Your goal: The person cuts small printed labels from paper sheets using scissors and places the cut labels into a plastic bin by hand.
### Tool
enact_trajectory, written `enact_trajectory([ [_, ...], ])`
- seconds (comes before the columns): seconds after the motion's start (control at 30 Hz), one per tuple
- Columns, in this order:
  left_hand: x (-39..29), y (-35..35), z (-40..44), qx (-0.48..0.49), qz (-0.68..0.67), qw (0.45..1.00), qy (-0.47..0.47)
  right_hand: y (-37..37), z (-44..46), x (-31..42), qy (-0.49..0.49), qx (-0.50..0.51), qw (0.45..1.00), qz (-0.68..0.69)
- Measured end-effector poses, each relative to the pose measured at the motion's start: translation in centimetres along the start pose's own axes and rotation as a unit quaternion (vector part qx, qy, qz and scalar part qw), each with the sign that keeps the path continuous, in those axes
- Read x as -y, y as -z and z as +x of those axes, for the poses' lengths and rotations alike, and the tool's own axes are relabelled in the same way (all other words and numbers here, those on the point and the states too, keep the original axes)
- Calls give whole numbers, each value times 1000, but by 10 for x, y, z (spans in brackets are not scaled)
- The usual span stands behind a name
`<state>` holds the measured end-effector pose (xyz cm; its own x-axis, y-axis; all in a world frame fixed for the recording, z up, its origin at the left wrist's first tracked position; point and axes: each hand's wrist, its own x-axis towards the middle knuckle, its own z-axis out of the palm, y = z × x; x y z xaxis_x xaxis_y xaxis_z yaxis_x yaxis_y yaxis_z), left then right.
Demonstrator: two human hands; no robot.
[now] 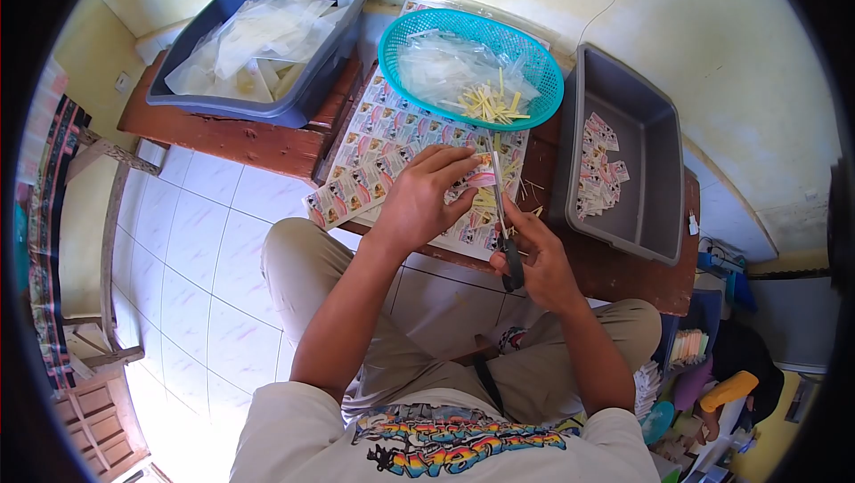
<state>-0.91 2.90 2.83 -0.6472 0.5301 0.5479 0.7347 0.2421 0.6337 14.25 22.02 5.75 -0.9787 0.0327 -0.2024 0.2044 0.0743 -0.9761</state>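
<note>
On the reddish-brown tabletop, printed sheets lie left of a grey bin, with a turquoise basket on their far end. Above the sheets, the right hand has its fingers closed around black-handled scissors; the left hand, fingers partly curled, grips a small printed piece beside the blades.

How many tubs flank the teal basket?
2: a blue tub left of the basket, holding translucent sheets; a grey tub on its right, holding printed paper pieces.
</note>
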Motion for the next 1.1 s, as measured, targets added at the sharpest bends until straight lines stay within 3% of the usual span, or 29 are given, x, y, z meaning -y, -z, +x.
enact_trajectory([
  [1.1, 5, -5, -2, -3, 9, 1000, 0, -1, 0, -2, -24, 6, 1000, -17],
])
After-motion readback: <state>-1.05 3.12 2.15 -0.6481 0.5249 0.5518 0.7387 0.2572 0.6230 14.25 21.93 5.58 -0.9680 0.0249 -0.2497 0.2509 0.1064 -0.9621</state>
